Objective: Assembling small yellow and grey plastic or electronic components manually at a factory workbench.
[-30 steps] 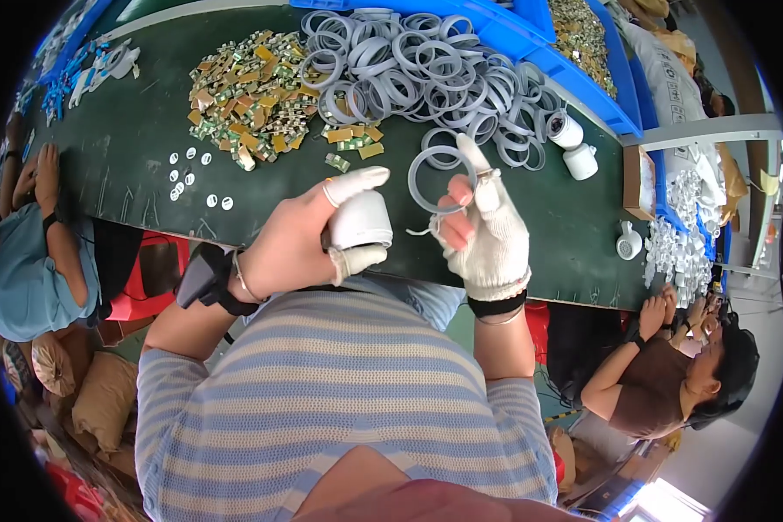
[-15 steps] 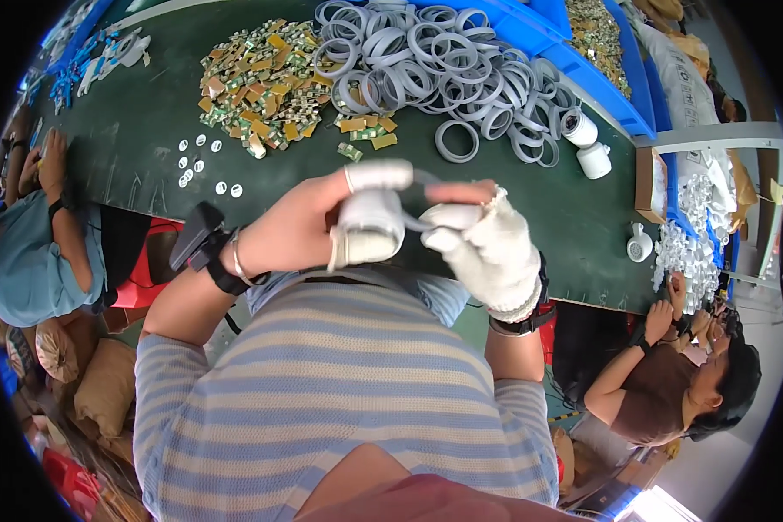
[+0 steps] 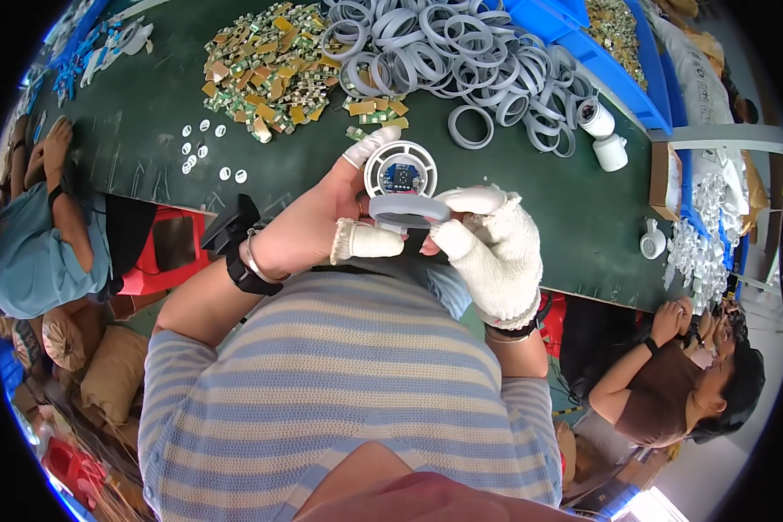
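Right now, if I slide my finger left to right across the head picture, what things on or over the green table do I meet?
Blue pieces → small white discs → open white housing → lone grey ring → two white cylinders → small white part.

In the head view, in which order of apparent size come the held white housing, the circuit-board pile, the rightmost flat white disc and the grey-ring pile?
1. Grey-ring pile
2. Circuit-board pile
3. Held white housing, partly hidden by the held grey ring
4. Rightmost flat white disc

Blue circuit board (image 3: 401, 177) newly visible
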The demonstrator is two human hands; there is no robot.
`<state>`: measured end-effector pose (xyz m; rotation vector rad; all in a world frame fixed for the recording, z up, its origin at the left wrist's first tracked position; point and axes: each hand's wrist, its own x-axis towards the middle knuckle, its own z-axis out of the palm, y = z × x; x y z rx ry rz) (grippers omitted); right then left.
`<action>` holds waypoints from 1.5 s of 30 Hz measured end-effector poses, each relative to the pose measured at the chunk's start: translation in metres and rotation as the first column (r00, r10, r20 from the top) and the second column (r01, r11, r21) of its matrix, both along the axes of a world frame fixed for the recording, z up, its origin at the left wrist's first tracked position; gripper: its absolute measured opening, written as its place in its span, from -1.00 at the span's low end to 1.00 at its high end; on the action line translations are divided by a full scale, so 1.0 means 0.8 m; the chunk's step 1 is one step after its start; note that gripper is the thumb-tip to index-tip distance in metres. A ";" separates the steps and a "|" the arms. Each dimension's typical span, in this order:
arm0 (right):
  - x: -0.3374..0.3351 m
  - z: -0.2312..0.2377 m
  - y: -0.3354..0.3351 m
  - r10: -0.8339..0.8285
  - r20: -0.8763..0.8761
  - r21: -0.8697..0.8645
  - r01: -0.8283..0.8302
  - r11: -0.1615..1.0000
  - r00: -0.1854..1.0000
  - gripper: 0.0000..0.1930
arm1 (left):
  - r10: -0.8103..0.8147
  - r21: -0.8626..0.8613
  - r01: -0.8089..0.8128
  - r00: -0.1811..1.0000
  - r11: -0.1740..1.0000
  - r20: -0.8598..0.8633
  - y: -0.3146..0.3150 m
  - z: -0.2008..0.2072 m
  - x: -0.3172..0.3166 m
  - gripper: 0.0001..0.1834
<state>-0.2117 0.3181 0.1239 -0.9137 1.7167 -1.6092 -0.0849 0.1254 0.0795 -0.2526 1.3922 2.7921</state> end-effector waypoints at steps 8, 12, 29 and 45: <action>0.008 0.007 -0.008 -0.074 0.166 0.004 0.074 0.997 0.983 -0.78 | 0.026 -0.061 -0.028 0.999 0.998 -0.038 0.006 -0.011 0.004 0.26; 0.005 0.005 -0.007 -0.075 0.138 0.050 0.068 0.996 0.988 -0.77 | 0.063 -0.094 -0.071 0.994 0.993 -0.084 0.008 -0.018 0.003 0.18; -0.012 -0.032 -0.029 -0.019 -0.554 0.048 0.055 0.997 0.833 -0.50 | -0.092 -0.644 -0.095 0.963 0.759 -0.252 0.024 -0.009 -0.013 -0.25; -0.018 -0.036 0.018 0.008 -0.902 0.179 0.357 0.917 0.431 -0.67 | 0.057 -0.973 -0.204 0.976 -0.107 -0.211 -0.071 -0.033 -0.037 -0.76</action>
